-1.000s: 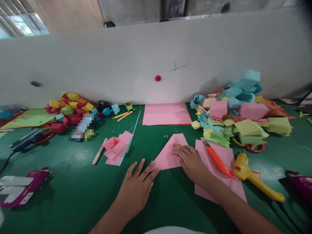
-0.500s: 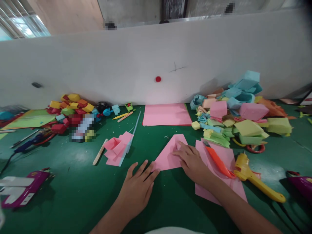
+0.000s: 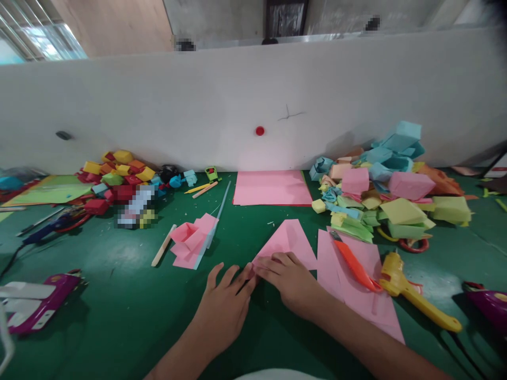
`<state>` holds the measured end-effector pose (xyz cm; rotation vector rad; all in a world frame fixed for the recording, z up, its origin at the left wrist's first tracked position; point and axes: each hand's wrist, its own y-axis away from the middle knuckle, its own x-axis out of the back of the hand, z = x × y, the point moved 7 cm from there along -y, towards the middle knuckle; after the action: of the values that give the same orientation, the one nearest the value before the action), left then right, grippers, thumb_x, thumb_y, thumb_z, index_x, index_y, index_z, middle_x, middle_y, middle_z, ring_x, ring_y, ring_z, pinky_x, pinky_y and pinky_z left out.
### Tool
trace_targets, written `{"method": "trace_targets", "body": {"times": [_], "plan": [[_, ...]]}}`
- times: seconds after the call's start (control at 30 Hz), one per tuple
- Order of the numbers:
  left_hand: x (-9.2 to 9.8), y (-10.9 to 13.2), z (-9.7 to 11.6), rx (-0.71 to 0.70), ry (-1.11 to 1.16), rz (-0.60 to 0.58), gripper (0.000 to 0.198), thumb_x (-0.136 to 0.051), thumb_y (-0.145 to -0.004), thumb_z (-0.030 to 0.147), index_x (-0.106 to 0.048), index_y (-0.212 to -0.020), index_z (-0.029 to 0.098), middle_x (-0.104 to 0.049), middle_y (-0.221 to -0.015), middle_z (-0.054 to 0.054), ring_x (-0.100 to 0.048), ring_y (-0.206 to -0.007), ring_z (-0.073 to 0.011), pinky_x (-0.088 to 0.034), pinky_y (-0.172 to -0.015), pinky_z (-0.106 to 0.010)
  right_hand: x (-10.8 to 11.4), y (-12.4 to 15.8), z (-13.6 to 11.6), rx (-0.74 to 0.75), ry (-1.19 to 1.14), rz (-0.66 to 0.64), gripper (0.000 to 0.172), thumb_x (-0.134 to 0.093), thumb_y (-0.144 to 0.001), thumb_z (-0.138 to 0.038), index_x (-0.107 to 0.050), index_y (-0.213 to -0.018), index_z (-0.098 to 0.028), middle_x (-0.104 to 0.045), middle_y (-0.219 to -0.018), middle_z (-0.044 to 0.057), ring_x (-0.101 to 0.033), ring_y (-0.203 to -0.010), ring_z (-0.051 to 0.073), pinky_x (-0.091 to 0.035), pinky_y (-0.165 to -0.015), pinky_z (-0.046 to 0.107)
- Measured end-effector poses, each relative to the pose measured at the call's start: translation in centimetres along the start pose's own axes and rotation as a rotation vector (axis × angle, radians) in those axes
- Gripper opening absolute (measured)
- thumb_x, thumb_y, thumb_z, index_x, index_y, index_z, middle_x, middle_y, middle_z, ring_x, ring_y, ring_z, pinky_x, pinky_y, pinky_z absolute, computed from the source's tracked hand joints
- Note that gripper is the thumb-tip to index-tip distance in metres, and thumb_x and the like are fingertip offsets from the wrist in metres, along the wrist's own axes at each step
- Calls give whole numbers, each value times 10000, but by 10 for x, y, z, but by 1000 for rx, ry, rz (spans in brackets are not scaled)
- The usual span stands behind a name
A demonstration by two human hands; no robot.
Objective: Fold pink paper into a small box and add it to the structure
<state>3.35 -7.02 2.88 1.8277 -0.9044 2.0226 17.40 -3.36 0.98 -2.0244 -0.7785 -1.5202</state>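
This looks like a paper-craft workshop. A long green surface (image 3: 127, 311) spreads on both sides of a pink paper stack (image 3: 273, 187), with a white partition (image 3: 198, 105) upright just beyond the stack. Right of the stack is a heap of folded paper shapes (image 3: 407, 211) in blue, pink, green and yellow; left of it, a pile of small coloured pieces (image 3: 123, 157). Nearer than the stack lie a folded pink sheet (image 3: 291, 237) and, off to the right, an orange cutter (image 3: 354, 264) and a yellow glue gun (image 3: 415, 302). Far beyond the stack rises a grey wall (image 3: 214, 21); far left of it, glare leaves what is probably a barred window (image 3: 37, 34).
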Motion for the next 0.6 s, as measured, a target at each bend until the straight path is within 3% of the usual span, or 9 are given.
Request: {"method": "trace_targets", "body": {"times": [0.2,0.33,0.6], "plan": [[-3,2,-1,0,8,-1,374,-525,-980,275,-604,-1345,291,-653,-1383,-11,-554,-1211,-272,-226,-1105,-533,-1,-6,2,-66,-25,-6,664,-443,-850,-71,-521,-1479,-267,-432,-1594,-44,-499,-1231,263,-377,-1044,442],[-2,2,-1,15,8,-18,388,-527,-982,270,-590,-1362,311,-642,-1397,-1,-558,-1198,-268,-236,-1096,-527,2,-9,11,-146,12,-34,661,-471,-857,-129,-507,-1490,-315,-483,-1552,-72,-489,-1267,305,-352,-1055,485],[-1,2,-2,26,11,-6,396,-529,-988,269,-583,-1373,344,-610,-1435,18,-569,-1177,-252,-262,-1084,-501,15,-12,50,-277,140,93,597,-450,-923,-207,-487,-1505,-333,-537,-1510,-65,-483,-1292,326,-303,-1095,525]]}}
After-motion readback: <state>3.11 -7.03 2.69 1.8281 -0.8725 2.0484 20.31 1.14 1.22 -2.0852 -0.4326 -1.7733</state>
